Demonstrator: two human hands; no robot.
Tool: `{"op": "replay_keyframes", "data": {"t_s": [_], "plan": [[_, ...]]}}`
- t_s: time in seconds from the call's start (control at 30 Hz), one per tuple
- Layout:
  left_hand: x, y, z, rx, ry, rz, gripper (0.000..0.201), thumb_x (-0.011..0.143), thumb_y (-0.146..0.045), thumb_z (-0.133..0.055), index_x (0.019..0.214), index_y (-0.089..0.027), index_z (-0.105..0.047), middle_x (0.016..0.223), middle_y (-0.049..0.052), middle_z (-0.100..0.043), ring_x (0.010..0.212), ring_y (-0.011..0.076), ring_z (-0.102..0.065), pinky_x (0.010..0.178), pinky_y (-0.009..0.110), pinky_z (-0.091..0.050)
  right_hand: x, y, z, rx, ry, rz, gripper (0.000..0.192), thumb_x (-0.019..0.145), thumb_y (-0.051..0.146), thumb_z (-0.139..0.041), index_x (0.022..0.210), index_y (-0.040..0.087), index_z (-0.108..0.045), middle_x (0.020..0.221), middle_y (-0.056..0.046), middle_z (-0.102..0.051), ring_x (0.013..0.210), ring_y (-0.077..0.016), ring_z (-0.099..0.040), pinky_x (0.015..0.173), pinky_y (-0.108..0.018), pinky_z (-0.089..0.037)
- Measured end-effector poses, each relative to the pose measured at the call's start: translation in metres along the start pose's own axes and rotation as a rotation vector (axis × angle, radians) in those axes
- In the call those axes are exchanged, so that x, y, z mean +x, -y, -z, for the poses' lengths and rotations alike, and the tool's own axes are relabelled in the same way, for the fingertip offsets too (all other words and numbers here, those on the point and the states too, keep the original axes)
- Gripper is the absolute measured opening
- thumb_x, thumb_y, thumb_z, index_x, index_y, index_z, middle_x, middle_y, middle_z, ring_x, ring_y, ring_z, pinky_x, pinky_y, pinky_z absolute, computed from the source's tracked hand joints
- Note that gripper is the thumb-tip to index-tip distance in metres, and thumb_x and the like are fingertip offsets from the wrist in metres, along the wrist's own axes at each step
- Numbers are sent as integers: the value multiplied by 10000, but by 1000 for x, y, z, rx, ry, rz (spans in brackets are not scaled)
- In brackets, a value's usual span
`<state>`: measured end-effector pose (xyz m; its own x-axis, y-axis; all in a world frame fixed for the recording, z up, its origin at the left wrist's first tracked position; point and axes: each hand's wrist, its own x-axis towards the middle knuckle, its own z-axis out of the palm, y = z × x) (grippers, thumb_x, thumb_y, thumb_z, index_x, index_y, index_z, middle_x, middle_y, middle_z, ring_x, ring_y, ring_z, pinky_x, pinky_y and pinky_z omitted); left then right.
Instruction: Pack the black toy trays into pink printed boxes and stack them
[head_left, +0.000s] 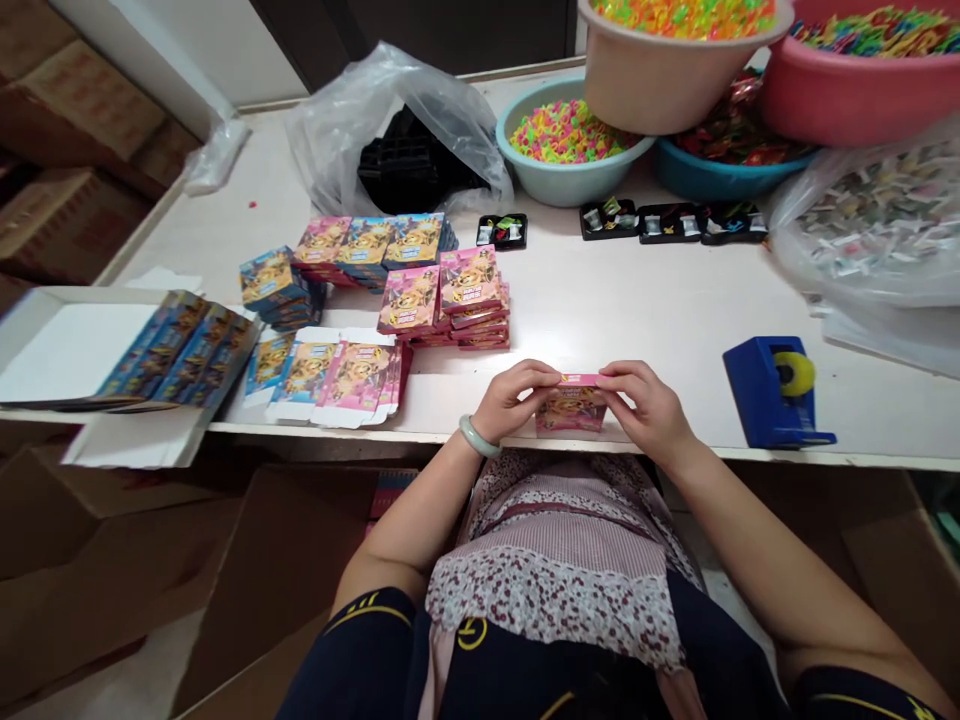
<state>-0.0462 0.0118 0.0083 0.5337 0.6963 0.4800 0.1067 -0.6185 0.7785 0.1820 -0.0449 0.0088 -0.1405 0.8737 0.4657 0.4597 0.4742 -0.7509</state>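
Head view: I see my left hand [514, 400] and right hand [649, 405] each with a clenched grip on the small pink printed cardboard box [571, 408] at the white table's [637, 300] near edge, with the blue tape dispenser [776, 392] at three o'clock and the stacked pink boxes [446, 297] at eleven.

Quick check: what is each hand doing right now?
Left hand: closed on the left end of the small pink box.
Right hand: closed on the same box's right end.

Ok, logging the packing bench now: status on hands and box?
Both hands, left and right, shut on small pink box at table edge. Tape dispenser to the right, apart. Nothing blocking.
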Motion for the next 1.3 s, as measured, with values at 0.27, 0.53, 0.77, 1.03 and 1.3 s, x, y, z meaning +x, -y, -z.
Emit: {"op": "replay_keyframes", "data": {"t_s": [0.27,0.53,0.77,1.03,1.3], "plan": [[5,2,12,15,-27,193,182,832,-305,-669,961,-177,-655,909,67,-671,845,158,-637,766,296,-538,-33,-6,41,67,-105,-238,283,891,325,-569,1162,248,-592,1186,-95,-581,1018,-204,-604,796,-370,-556],[32,-1,-36,28,-415,94,104,801,-262,-678,849,-183,-630,841,18,-626,819,134,-603,734,272,-502,-108,-38,158,-765,-303,-644,303,867,392,-565,991,158,-713,1008,-136,-574,737,-216,-577,769,-435,-509],[38,-9,-59,120,-271,55,128,843,-210,-635,969,-197,-653,943,42,-639,889,147,-607,725,270,-503,-110,-59,154,-248,-454,-738,323,765,516,-653,809,202,-710,859,-45,-569,746,-179,-572,724,-363,-516],[38,-7,-53,185,-127,74,176,858,-236,-608,1029,-199,-626,1028,58,-653,970,178,-623,797,316,-538,-138,-55,139,-339,-593,-716,240,757,410,-646,693,179,-664,887,-75,-576,820,-199,-580,760,-379,-516],[40,-25,-51,247,27,13,390,851,-213,-611,1220,-200,-488,884,17,-569,720,107,-547,652,237,-497,-70,17,77,427,-330,-755,261,736,418,-714,878,200,-732,743,-21,-698,610,-139,-613,619,-308,-540]]}}
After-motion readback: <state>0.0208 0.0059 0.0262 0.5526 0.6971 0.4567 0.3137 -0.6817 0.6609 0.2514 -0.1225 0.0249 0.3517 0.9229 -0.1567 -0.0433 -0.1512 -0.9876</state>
